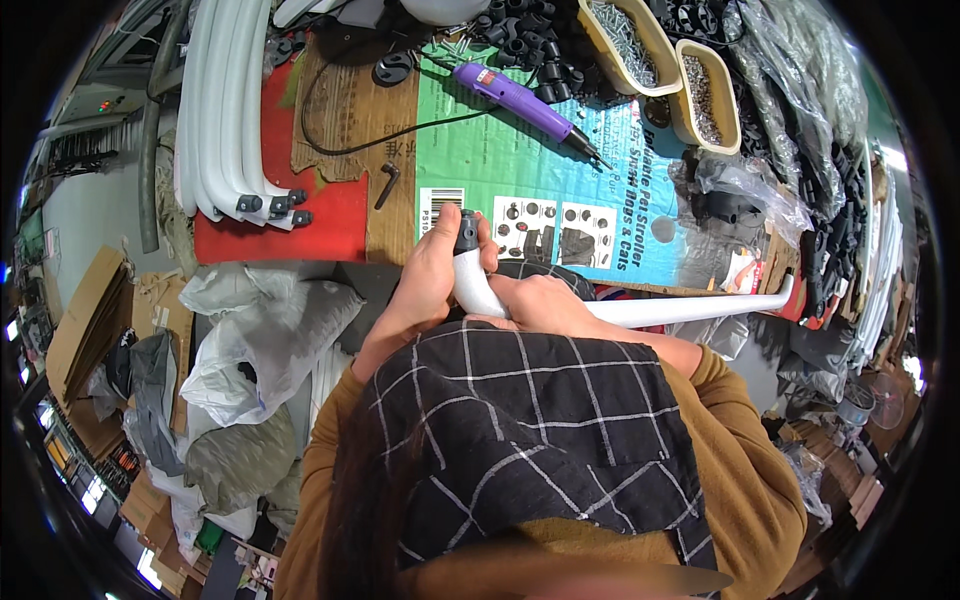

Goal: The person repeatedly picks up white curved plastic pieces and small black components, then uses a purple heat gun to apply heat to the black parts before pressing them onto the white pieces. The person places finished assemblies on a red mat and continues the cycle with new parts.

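A long white tube (690, 308) with a bent end lies across in front of me, just past the near edge of the workbench. On its upturned left end sits a black plastic fitting (466, 232). My left hand (430, 272) is closed around that end, thumb along the fitting and fingertips on its far side. My right hand (540, 303) is wrapped around the white tube just right of the bend. Beyond my hands, a purple electric screwdriver (515, 102) rests on the cardboard, its tip toward the right. A small black hex key (386, 186) lies to its left.
Several finished-looking white tubes (222, 110) with black ends lie at the left on red board (330, 222). Tubs of screws (632, 45) and small metal parts (705, 98) stand at the back right, near loose black fittings (530, 45). Plastic bags (265, 335) hang below the bench at left.
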`<state>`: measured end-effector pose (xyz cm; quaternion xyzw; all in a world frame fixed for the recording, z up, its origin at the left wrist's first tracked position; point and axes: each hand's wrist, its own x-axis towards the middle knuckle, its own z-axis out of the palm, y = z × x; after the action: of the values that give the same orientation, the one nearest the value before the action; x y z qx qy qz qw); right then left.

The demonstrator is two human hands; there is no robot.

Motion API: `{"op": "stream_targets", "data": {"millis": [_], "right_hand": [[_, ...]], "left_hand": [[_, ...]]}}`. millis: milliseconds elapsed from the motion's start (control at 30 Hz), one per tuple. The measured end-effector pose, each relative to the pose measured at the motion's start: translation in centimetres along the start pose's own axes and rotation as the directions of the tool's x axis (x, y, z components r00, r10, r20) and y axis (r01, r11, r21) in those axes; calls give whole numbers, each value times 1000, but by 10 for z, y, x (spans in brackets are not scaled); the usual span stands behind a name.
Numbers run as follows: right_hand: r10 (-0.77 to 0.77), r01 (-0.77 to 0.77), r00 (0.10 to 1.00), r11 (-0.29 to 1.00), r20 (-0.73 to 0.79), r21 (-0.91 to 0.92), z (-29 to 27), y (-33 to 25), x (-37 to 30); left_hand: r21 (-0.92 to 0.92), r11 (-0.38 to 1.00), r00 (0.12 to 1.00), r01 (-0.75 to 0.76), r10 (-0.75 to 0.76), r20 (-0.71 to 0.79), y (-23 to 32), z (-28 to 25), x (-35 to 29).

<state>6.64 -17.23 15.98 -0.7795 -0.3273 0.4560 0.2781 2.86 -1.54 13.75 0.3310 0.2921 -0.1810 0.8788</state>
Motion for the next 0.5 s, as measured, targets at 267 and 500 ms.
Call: {"op": "stream_targets", "data": {"millis": [267,500], "right_hand": [[-31,31,999,1000,-19,-1,-1,1,-1],[17,-17,1000,1000,-2,4,-4,-2,-3]], "left_hand": [[-290,948,952,133,-41,303,-1,-6,7],[130,992,997,-7,17,-80,1,11,-5]]}}
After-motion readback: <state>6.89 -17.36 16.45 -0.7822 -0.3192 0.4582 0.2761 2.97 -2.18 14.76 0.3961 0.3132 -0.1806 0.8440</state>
